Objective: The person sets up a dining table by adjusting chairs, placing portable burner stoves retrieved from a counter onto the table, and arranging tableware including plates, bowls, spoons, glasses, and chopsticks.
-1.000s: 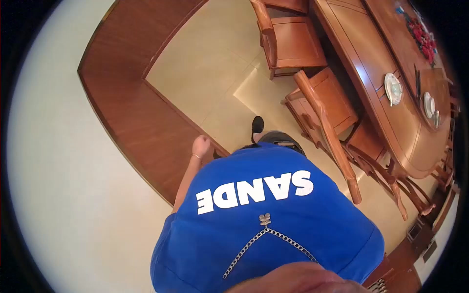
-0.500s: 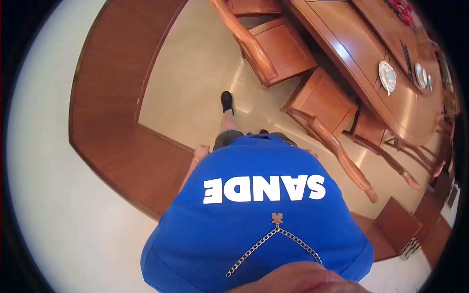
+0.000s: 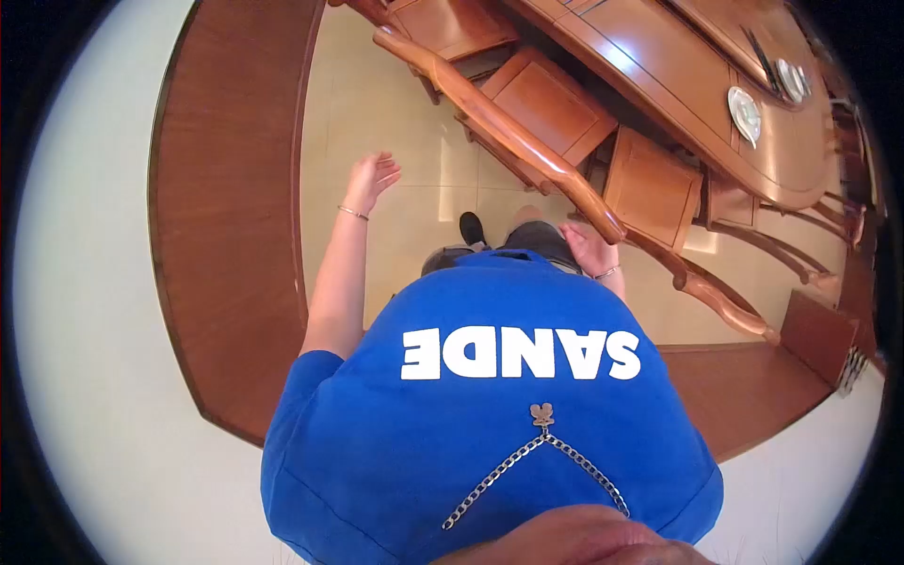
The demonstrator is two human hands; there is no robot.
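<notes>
My left hand (image 3: 375,179), with a thin bracelet at the wrist, reaches out over the tiled floor, fingers apart and nothing in them. Between it and the nearest wooden chair (image 3: 508,127) there is a gap of floor. My right hand (image 3: 590,250) hangs by my right thigh, close to the end of that chair's curved back rail, which overlaps it in this view. Its fingers are loosely spread and hold nothing visible. A blue shirt (image 3: 490,424) with white lettering and a chain with a small pendant (image 3: 541,414) cover my front.
Several wooden chairs line the long wooden table (image 3: 659,80) at right. On the table are white dishes (image 3: 744,115) and dark chopsticks (image 3: 761,61). A brown wood border (image 3: 226,188) curves along the left beside a white surface (image 3: 85,235). One black shoe (image 3: 472,228) shows on the floor (image 3: 414,113).
My left hand has swung forward and up from beside my hip. My right hand has come into fuller view. The chairs and table have shifted in view as I walk.
</notes>
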